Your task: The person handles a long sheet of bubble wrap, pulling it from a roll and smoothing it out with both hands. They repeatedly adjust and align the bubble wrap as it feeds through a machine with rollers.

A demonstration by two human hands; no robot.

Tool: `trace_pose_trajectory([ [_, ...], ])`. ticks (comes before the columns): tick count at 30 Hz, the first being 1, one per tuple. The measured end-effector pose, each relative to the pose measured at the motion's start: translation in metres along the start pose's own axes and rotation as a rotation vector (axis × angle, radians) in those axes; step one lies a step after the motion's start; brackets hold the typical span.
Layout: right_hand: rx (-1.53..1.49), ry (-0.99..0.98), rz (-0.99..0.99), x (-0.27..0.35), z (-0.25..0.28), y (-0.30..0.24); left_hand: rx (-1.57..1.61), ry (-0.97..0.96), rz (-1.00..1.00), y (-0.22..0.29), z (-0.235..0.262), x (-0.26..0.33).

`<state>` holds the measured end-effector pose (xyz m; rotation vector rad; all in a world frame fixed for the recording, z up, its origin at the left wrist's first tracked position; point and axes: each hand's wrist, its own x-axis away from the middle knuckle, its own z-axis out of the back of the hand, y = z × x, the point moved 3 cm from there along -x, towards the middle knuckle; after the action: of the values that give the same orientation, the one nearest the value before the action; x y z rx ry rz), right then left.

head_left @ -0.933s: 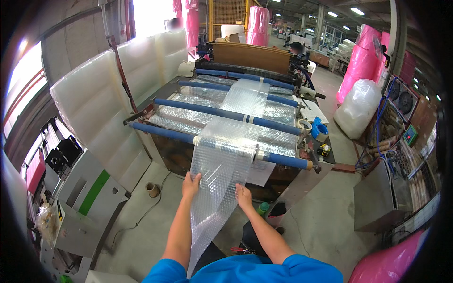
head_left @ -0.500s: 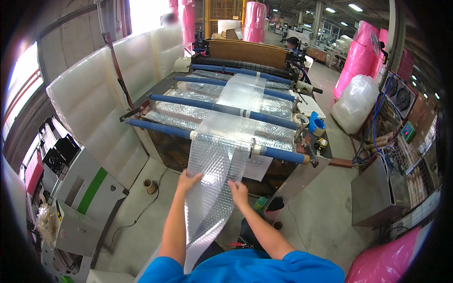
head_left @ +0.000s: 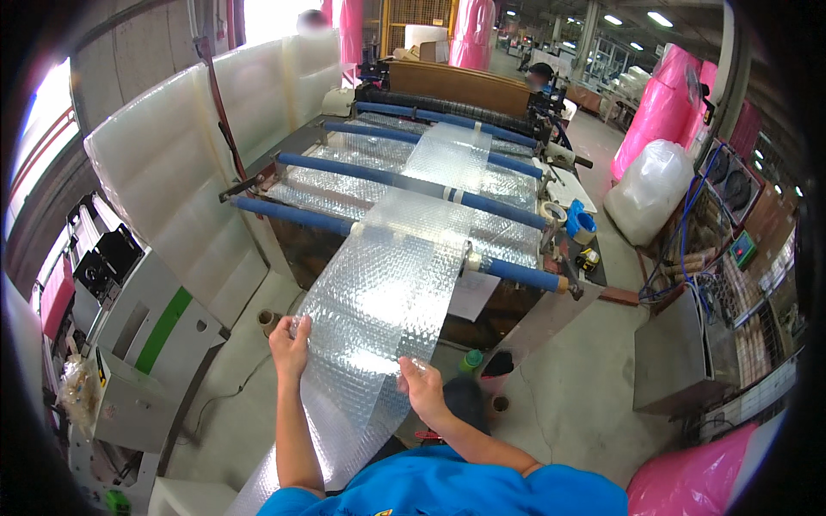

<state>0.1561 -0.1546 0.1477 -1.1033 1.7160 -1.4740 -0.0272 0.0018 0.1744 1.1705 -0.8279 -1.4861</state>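
A long strip of clear bubble wrap (head_left: pixel 370 292) runs over the blue rollers of a machine and slopes down toward me, its lower end trailing past my body at the left. My left hand (head_left: pixel 290 344) pinches its left edge. With thumb and fingers closed, my right hand (head_left: pixel 420 384) grips the opposite edge, slightly nearer to me. Between my hands the sheet is spread fairly flat and shines with reflected light. The front blue roller (head_left: pixel 520 273) carries the strip between two collars.
A roll of tape (head_left: pixel 552 212), a blue tape dispenser (head_left: pixel 581 225) and a tape measure (head_left: pixel 588 260) lie on the machine's right side. A grey machine (head_left: pixel 142 378) stands at left, a metal cabinet (head_left: pixel 684 353) at right. A green-capped bottle (head_left: pixel 471 359) is below. Another person (head_left: pixel 540 77) is far back.
Both hands have drawn closer to me and farther apart, the left one shifting left. The bubble wrap, bunched and folded before, is now spread wider and flatter.
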Motion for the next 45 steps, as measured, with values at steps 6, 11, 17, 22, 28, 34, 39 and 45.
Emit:
trace_pose_trajectory([
  [6,0.156,0.105,-0.041,-0.022,0.024,0.088,-0.245,-0.021,0.171,-0.086,-0.042,0.012],
  [11,0.467,0.084,0.052,-0.059,0.06,0.137,-0.426,-0.035,0.248,-0.113,-0.085,0.014],
  [17,0.432,0.109,0.016,-0.065,0.059,0.141,-0.586,0.014,0.059,-0.113,-0.093,0.022],
  [22,0.461,0.131,-0.021,-0.076,0.065,0.152,-0.561,-0.015,-0.003,-0.132,-0.109,0.015],
  [28,0.545,0.154,-0.037,-0.081,0.066,0.15,-0.565,-0.074,0.073,-0.136,-0.113,0.013],
  [34,0.581,0.177,0.007,-0.08,0.068,0.146,-0.534,-0.073,0.076,-0.137,-0.115,0.016],
  [39,0.585,0.179,0.044,-0.083,0.07,0.151,-0.555,-0.038,0.008,-0.14,-0.117,0.015],
  [45,0.522,0.207,0.117,-0.081,0.068,0.146,-0.559,-0.034,0.009,-0.143,-0.117,0.016],
])
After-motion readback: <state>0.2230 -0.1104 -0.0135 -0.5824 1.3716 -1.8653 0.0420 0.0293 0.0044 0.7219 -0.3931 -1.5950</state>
